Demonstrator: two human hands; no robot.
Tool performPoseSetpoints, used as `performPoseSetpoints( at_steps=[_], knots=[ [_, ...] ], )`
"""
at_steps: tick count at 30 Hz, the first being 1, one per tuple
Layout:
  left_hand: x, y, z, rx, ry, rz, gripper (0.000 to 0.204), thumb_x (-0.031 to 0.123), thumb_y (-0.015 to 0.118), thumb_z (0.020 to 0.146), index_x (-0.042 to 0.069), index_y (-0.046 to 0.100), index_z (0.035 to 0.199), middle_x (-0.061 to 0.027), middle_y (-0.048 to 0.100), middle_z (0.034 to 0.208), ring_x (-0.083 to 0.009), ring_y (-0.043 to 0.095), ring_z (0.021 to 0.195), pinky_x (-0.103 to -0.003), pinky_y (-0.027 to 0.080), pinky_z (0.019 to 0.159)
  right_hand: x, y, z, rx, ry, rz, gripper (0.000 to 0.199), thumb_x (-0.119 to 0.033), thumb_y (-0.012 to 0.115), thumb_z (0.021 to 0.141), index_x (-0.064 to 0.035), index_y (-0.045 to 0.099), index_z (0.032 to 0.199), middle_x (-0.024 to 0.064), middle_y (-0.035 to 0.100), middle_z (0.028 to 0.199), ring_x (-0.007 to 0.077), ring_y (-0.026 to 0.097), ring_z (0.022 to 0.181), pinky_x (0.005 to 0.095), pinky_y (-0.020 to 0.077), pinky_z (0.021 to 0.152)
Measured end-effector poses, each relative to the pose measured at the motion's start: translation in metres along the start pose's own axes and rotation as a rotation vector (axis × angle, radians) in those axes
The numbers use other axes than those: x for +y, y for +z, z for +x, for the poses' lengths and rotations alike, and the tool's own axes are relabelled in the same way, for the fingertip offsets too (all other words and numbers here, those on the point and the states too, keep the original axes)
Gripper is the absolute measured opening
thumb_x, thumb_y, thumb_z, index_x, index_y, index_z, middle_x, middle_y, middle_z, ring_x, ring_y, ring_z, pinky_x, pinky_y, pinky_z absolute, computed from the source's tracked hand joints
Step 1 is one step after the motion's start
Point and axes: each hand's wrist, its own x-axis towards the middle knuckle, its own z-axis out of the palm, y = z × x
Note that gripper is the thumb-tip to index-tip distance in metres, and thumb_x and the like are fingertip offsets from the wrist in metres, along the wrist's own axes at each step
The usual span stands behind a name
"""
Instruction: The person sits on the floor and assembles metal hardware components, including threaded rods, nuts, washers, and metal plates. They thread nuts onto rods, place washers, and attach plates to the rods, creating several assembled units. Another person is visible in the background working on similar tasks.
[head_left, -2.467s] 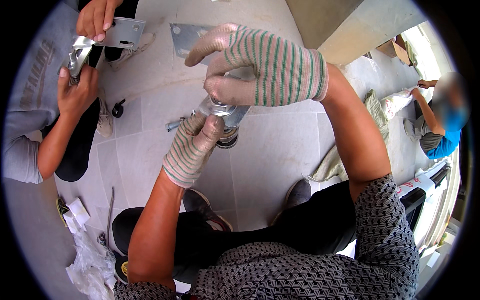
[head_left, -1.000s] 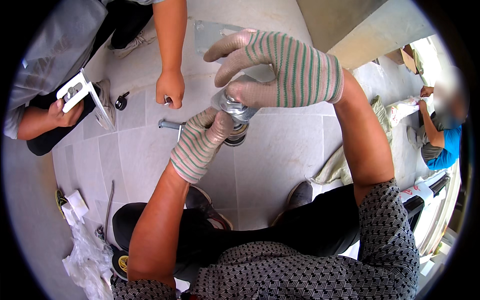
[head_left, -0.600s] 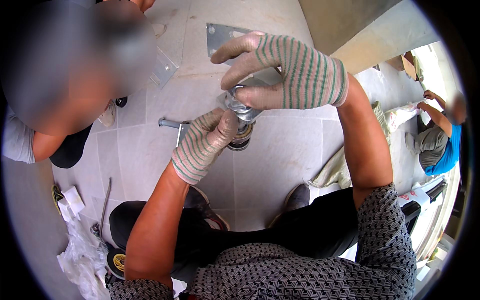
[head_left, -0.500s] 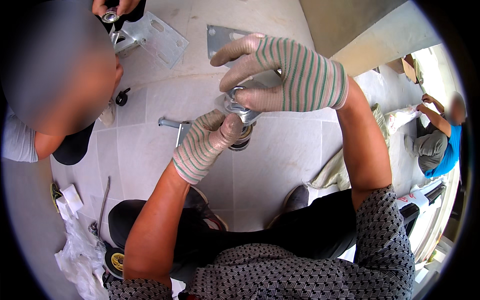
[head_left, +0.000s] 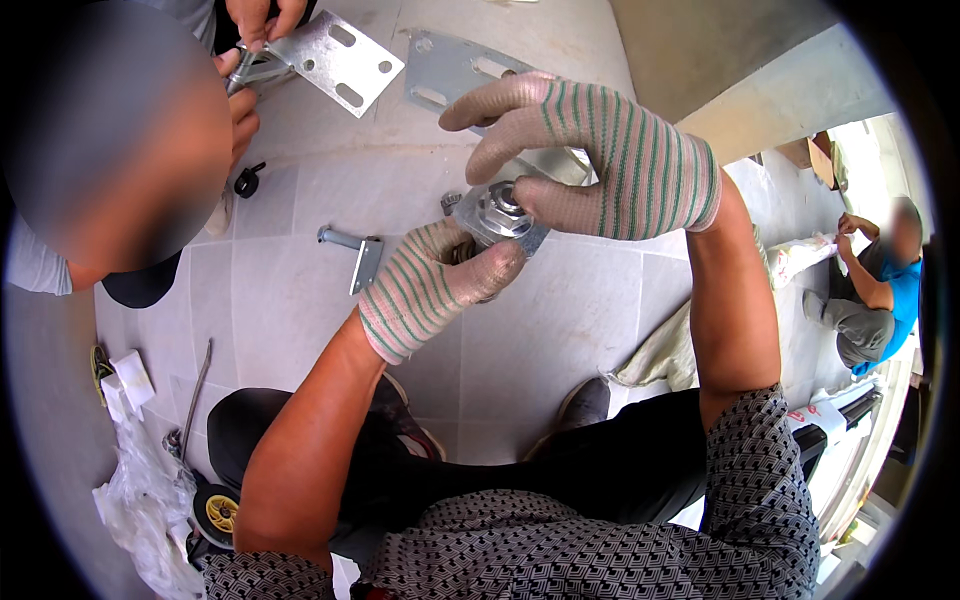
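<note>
Both hands wear off-white knit gloves with green stripes. My left hand (head_left: 430,283) is closed around a metal bracket assembly, its thumb along the near side. On top of this bracket (head_left: 478,222) sits a shiny hex nut (head_left: 507,197) over a round washer-like part. My right hand (head_left: 600,160) hovers over it with curved, spread fingers. Its thumb tip is at the nut's right edge; whether it touches cannot be made out. The bracket's far end passes behind the right hand. A bolt (head_left: 342,238) lies on the floor beside a small metal plate (head_left: 367,266), left of my left hand.
A slotted grey plate (head_left: 450,65) lies beyond my hands. At far left a co-worker's hands (head_left: 262,20) hold a slotted bracket (head_left: 340,65). A yellow-hubbed wheel (head_left: 217,512), plastic sheeting (head_left: 145,510) and a metal rod (head_left: 197,392) lie at left. Another person (head_left: 880,285) crouches at right.
The bracket in my left hand has tilted, so the nut's top now faces up. My right hand has shifted slightly right and its fingers have come off the nut. The co-worker's bracket has turned.
</note>
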Motion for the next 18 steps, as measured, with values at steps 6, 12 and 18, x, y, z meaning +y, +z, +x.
performPoseSetpoints(
  at_steps=[6, 12, 18],
  knots=[
    [0.001, -0.005, 0.003, 0.008, -0.038, 0.161, 0.054, 0.054, 0.077, 0.092, 0.005, 0.072, 0.113, 0.0041, 0.064, 0.091, -0.0061, 0.056, 0.084, -0.025, 0.049, 0.077, -0.007, -0.011, -0.002, -0.048, 0.101, 0.030, 0.030, 0.008, 0.049, 0.073, -0.0043, 0.070, 0.092, 0.0143, 0.066, 0.131, 0.0295, 0.066, 0.117, 0.0417, 0.0574, 0.098],
    [0.001, -0.009, 0.003, -0.010, -0.054, 0.210, 0.058, 0.056, 0.078, 0.090, 0.005, 0.071, 0.117, 0.0025, 0.065, 0.094, -0.0080, 0.058, 0.087, -0.026, 0.050, 0.079, -0.007, -0.017, 0.002, -0.120, 0.182, 0.044, 0.041, 0.013, 0.045, 0.068, -0.0042, 0.072, 0.093, 0.0132, 0.066, 0.128, 0.0292, 0.063, 0.120, 0.0402, 0.0553, 0.102],
    [0.003, -0.007, 0.002, 0.010, -0.045, 0.209, 0.064, 0.059, 0.080, 0.087, 0.004, 0.071, 0.118, -0.0008, 0.067, 0.095, -0.0115, 0.061, 0.091, -0.028, 0.051, 0.083, -0.002, -0.008, 0.001, -0.072, 0.038, -0.041, 0.036, 0.015, 0.044, 0.064, -0.0025, 0.068, 0.084, 0.0130, 0.067, 0.126, 0.0273, 0.063, 0.118, 0.0384, 0.0552, 0.098]
  ],
)
